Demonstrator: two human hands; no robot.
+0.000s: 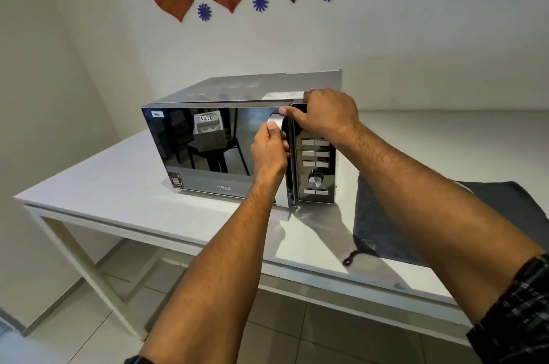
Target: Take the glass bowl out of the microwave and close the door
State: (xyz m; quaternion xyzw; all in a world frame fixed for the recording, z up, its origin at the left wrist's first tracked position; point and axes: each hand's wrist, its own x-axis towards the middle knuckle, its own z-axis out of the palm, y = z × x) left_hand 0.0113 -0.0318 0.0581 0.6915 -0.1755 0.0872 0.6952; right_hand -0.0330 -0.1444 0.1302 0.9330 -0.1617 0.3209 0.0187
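Observation:
A silver microwave with a dark mirrored door stands on the white table. The door looks shut or only a crack ajar at its right edge. My left hand is wrapped around the door's silver handle. My right hand rests on the microwave's top right front corner, fingers over the upper part of the control panel. The glass bowl is hidden; the mirrored door shows only reflections.
A dark grey cloth with a loop lies on the table to the right of the microwave. The table's front edge runs below my forearms, with tiled floor beneath. White walls close in at the left and behind.

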